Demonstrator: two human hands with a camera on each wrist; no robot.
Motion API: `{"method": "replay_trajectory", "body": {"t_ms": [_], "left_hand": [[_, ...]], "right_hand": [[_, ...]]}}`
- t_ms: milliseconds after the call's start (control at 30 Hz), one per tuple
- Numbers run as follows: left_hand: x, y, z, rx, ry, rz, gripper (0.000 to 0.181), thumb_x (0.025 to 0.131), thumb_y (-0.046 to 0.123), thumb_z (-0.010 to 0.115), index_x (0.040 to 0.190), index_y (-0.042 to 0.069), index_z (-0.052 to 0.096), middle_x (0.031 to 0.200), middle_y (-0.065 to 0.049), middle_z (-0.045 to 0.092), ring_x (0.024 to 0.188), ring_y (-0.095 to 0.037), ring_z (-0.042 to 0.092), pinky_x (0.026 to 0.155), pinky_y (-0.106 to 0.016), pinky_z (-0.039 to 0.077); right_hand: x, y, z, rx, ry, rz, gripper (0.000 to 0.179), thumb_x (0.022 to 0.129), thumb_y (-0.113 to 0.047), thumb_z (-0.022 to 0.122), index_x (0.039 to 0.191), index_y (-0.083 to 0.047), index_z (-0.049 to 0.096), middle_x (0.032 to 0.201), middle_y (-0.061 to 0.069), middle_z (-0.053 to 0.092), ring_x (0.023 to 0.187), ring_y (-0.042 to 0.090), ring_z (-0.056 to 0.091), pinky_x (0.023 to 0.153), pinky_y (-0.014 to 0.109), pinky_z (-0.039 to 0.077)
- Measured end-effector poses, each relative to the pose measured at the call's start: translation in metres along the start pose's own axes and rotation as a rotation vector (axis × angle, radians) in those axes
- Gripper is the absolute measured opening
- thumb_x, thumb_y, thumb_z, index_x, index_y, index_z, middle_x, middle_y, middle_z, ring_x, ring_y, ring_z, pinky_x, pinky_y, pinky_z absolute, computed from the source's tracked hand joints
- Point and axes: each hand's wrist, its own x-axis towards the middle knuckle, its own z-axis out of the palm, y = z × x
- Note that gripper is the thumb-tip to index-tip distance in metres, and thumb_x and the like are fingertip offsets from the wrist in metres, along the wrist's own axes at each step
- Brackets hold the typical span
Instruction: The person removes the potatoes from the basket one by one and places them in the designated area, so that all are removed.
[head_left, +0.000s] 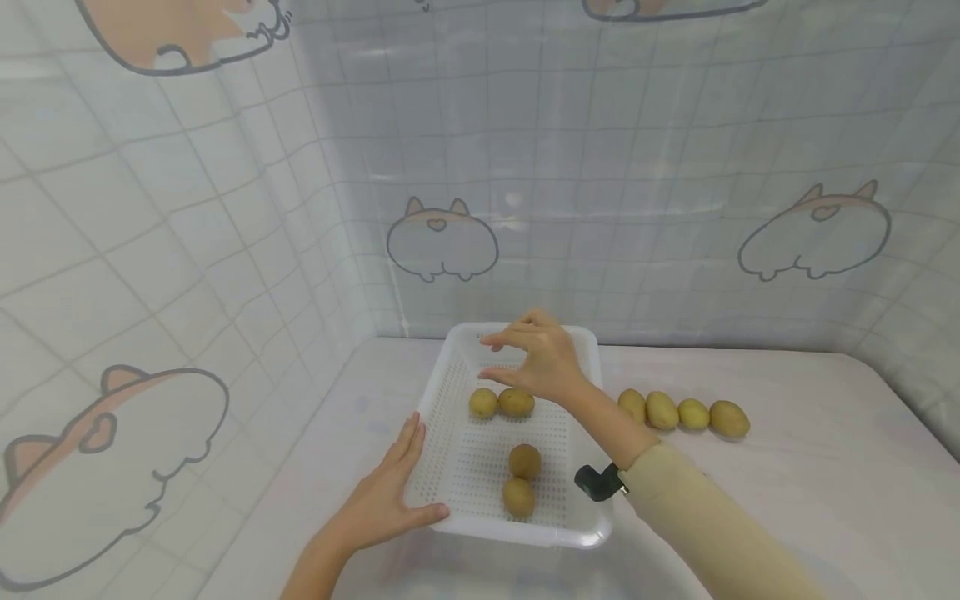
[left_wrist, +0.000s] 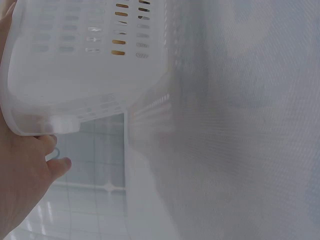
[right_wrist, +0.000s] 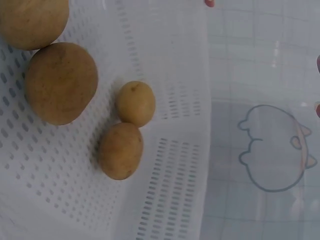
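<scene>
A white perforated plastic basket (head_left: pixel 480 467) contains two pairs of potatoes. One pair, a round potato (head_left: pixel 483 403) and an oval potato (head_left: pixel 517 402), touches side by side toward the back. Nearer the front, two brownish potatoes (head_left: pixel 525 462) touch each other. My left hand (head_left: pixel 378 500) rests on the basket's front left corner, thumb over the front rim and fingers extended along the left side. Above the back of the basket is my right hand (head_left: pixel 542 358), thumb and fingers spread apart with nothing between them. Only fingertips of it show in the right wrist view.
Several potatoes (head_left: pixel 662 411) lie in a row on the pale tabletop (head_left: pixel 817 467), right of the basket. A white grid-patterned curtain (head_left: pixel 600 167) with cartoon dogs hangs behind and to the sides. A black wrist device (head_left: pixel 597 482) is by the right sleeve.
</scene>
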Motion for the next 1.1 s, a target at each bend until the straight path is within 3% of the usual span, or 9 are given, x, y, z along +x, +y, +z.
{"method": "replay_trajectory", "body": {"t_ms": [367,567,800,933,1100], "left_hand": [[0.000,0.000,0.000,-0.006,0.000,-0.003,0.115,0.075,0.058,0.073,0.154,0.004,0.009,0.161,-0.010,-0.001,0.144,-0.036,0.012,0.103,-0.062,0.032],[-0.001,-0.001,-0.001,-0.009,-0.003,0.004,0.116,0.075,0.062,0.071,0.153,0.003,0.010,0.161,-0.011,-0.001,0.144,-0.035,0.012,0.103,-0.061,0.032],[-0.001,-0.001,-0.001,-0.012,0.000,-0.004,0.115,0.075,0.060,0.072,0.154,0.005,0.009,0.161,-0.009,-0.002,0.143,-0.036,0.013,0.102,-0.062,0.034],[-0.001,0.000,-0.001,-0.019,-0.006,-0.004,0.114,0.076,0.057,0.074,0.154,0.005,0.009,0.161,-0.010,-0.002,0.143,-0.036,0.012,0.102,-0.062,0.033],[-0.001,0.001,-0.001,-0.030,-0.006,-0.003,0.114,0.076,0.057,0.073,0.154,0.004,0.010,0.161,-0.010,-0.001,0.144,-0.035,0.012,0.102,-0.063,0.033]], "right_hand": [[-0.007,0.012,0.032,-0.011,-0.184,0.120,0.042,0.064,-0.041,0.089,0.097,-0.019,0.078,0.083,-0.011,0.072,0.083,0.010,0.054,0.065,0.023,0.048],[-0.011,0.017,0.045,-0.044,-0.271,0.177,0.039,0.066,-0.042,0.087,0.099,-0.023,0.078,0.091,-0.012,0.073,0.087,0.009,0.054,0.069,0.022,0.049],[-0.010,0.022,0.057,-0.094,-0.485,0.307,0.042,0.069,-0.049,0.083,0.105,-0.028,0.076,0.101,-0.015,0.071,0.092,0.009,0.051,0.073,0.025,0.047],[-0.011,0.024,0.063,-0.088,-0.623,0.397,0.045,0.070,-0.050,0.082,0.108,-0.026,0.075,0.110,-0.011,0.069,0.095,0.012,0.048,0.076,0.030,0.046],[-0.019,0.027,0.072,-0.094,-0.695,0.430,0.044,0.074,-0.050,0.079,0.109,-0.023,0.075,0.112,-0.004,0.069,0.094,0.016,0.047,0.080,0.034,0.044]]}}
